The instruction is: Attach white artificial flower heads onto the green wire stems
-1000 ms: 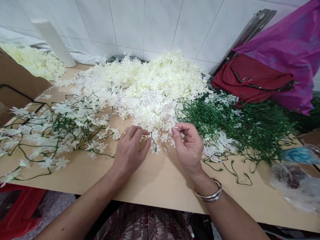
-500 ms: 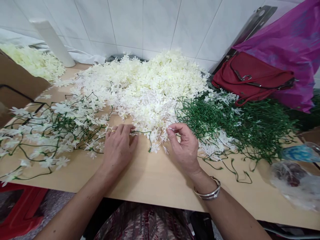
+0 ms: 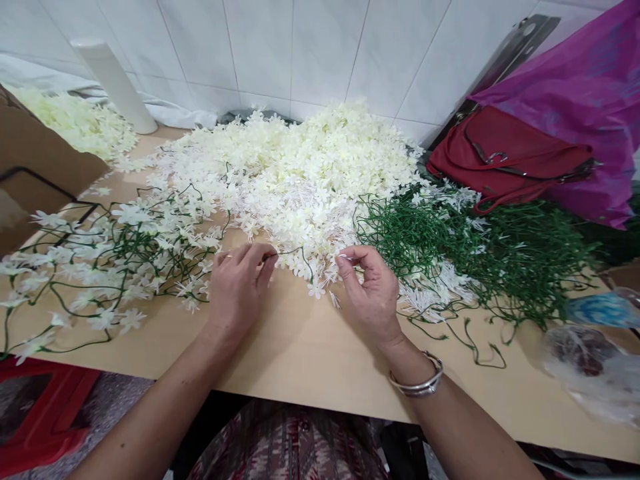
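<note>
Thumb and fingertips of my left hand (image 3: pixel 241 283) pinch one end of a thin green plastic stem (image 3: pixel 304 255). Its other end bends down over loose white artificial flowers (image 3: pixel 316 288) at the front of the heap. My right hand (image 3: pixel 373 293) is closed in a pinch on a small white flower piece (image 3: pixel 346 257), partly hidden by the fingers; whether it is a stamen or a petal I cannot tell. Between the two hands the stem and the white piece are apart. Left of my left hand lie stemmed white flowers (image 3: pixel 133 320) in a tangle.
A large heap of cream-white blossoms (image 3: pixel 320 153) lies against the tiled wall. Green stems (image 3: pixel 415 230) are piled at the right, below a red bag (image 3: pixel 515 153) and a purple plastic bag (image 3: pixel 590 87). A cardboard box (image 3: pixel 45 160) stands at the left, and plastic bags (image 3: pixel 595 360) lie at the right edge.
My left hand has lifted slightly and pinches the stem, which has risen a little with it. My right hand holds its pinch nearly in place. The whole view has shifted slightly.
</note>
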{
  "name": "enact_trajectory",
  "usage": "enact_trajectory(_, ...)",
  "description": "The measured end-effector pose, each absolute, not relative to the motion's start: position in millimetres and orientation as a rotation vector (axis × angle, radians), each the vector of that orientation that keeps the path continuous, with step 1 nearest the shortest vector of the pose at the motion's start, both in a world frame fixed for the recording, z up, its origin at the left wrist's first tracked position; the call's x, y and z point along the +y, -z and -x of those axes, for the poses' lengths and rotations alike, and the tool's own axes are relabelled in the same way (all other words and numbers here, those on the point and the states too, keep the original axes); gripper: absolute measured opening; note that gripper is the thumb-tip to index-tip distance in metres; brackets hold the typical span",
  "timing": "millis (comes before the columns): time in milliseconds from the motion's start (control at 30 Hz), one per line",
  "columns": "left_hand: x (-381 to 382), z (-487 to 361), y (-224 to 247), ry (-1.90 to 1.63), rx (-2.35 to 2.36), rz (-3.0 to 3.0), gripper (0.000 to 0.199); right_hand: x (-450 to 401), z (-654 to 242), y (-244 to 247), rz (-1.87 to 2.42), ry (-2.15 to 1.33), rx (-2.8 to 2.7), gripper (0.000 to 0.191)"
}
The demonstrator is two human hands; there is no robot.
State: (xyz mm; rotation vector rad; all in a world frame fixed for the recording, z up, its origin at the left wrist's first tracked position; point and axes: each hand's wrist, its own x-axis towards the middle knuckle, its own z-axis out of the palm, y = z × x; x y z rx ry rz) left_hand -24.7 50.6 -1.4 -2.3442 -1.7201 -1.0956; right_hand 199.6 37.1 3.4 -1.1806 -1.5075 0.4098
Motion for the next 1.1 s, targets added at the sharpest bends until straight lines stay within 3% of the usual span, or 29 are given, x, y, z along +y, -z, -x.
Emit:
enact_trajectory(233,47.9,24.4,-12.6,2.218,-1.739,2.326,0.011,36.9,-200.2,-4.0,1.16,-0.401,-1.499,0.003)
enact_trajectory(467,43.4,26.6,-22.8,3.0,-1.533,2.286,0.022,36.8,-200.6,-3.4,1.157,-0.408,-1.488,0.003)
enact_trajectory(567,36.7,17.0,-18.8,2.917,-1.656,2.653,0.017,37.2,-200.9,-4.5,1.136,-0.51,-1.422,0.003)
enact_trajectory(667,32.3,4.3,-7.1,2.76,-1.886,2.926,0.017,39.4,-201.5,-8.7,1.072,-0.843,-1.347,0.009)
enact_trajectory(833,30.4,-1.7,7.0,2.459,-2.071,2.858,0.014,44.0,-202.2,-12.9,0.984,-1.334,-1.305,0.028)
enact_trajectory(1100,28.1,4.7,1.9,2.129,-1.958,2.847,0.01,42.1,-201.6,-13.3,0.952,-1.454,-1.323,0.034)
